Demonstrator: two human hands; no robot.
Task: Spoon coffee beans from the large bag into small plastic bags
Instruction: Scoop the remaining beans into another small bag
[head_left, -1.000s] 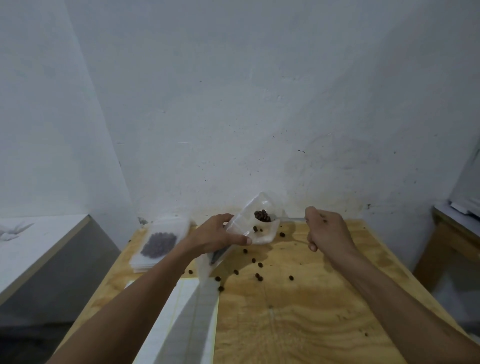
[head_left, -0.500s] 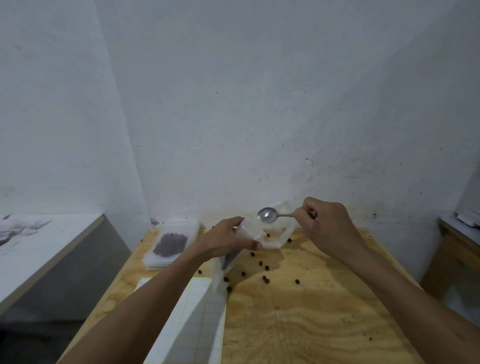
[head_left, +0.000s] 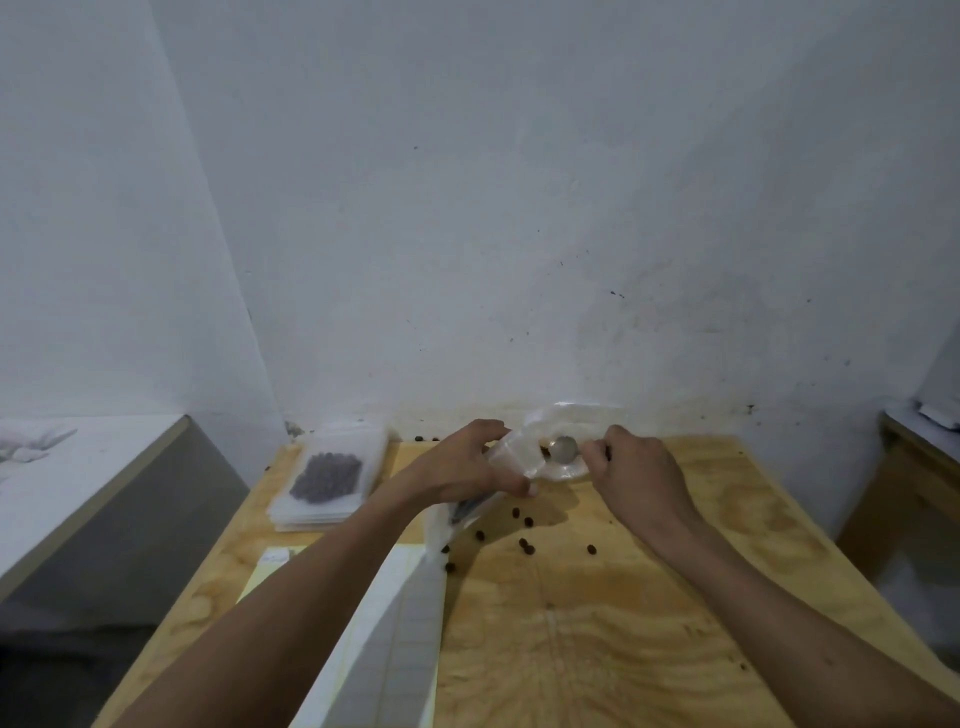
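My left hand (head_left: 465, 467) grips a small clear plastic bag (head_left: 511, 451); its lower end hangs to the table and shows a few dark beans. My right hand (head_left: 636, 475) pinches the handle of a metal spoon (head_left: 564, 448). The spoon's bowl looks empty and sits at the mouth of a crumpled translucent bag (head_left: 576, 415) lying near the wall, just right of the small bag. Several loose coffee beans (head_left: 525, 545) lie scattered on the plywood table (head_left: 623, 649) below my hands.
A stack of flat small bags (head_left: 327, 480), the top one filled with beans, lies at the table's back left. A white gridded sheet (head_left: 402, 629) and a yellow paper (head_left: 270, 569) lie under my left forearm. A white counter (head_left: 78, 493) stands left, another wooden table (head_left: 909, 467) right.
A second ago the spoon held beans over the small bag. It then rose empty, and now it has dropped low into the mouth of the bag by the wall.
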